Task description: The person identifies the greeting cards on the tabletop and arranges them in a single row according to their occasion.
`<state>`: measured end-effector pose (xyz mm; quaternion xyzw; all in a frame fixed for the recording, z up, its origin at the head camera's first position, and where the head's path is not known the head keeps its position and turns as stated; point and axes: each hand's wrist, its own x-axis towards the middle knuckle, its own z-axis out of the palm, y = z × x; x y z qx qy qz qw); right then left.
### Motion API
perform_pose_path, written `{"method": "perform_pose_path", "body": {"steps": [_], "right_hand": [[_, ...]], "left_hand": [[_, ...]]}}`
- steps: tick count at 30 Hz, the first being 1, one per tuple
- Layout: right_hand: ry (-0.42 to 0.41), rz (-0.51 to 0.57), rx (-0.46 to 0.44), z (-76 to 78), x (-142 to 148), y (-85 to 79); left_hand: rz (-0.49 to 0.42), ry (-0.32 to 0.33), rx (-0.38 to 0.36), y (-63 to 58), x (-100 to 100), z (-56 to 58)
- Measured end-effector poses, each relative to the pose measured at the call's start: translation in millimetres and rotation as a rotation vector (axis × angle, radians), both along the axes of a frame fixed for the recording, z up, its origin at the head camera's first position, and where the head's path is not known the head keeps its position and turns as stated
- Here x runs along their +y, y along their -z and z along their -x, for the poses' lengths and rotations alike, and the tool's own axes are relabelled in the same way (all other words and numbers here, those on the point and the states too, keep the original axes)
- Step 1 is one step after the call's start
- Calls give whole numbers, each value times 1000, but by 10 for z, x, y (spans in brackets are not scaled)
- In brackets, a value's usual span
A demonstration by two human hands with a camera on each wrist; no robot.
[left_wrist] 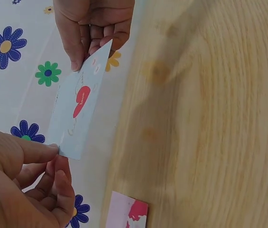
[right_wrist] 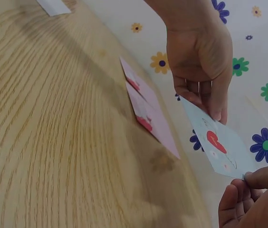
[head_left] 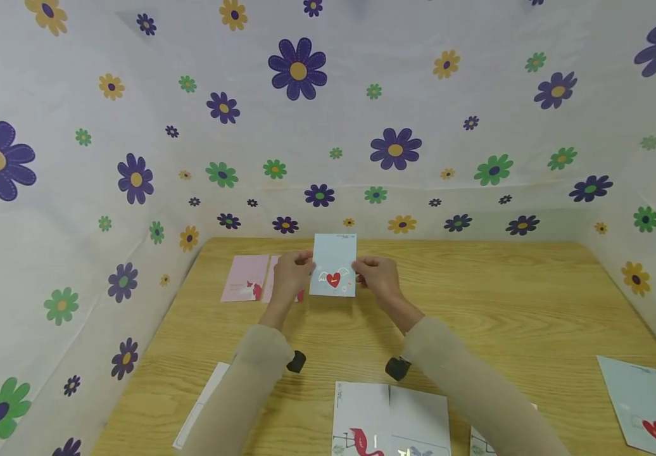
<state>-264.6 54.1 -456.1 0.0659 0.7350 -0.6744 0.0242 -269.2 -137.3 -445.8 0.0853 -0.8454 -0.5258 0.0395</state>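
Observation:
A light blue card with a red winged heart is held up above the far part of the table. My left hand pinches its left edge between thumb and fingers. On the opposite edge, my right hand pinches it the same way. Both wrist views show the card tilted and off the tabletop, a thumb on its printed face at each side. Just behind my left hand lie two pink cards side by side, the second partly hidden by that hand.
White cards with a flamingo and other prints lie at the near middle. Another blue heart card is at the near right. A white card sits partly under my left sleeve. Flowered cloth walls the wooden table at the back and sides.

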Motion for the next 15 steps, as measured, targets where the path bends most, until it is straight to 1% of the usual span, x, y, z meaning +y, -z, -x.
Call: {"method": "perform_pose_path", "body": {"steps": [6,10,15], "right_hand": [[36,-61,15,80,-66,107],[39,-142,35,116,-109,147],[24,-283,40,152,-135,222]], "left_hand": [[27,2,-10,96,-18,60],[51,-7,-6,158,-27,99],[86,-11,11,221,-29,119]]}}
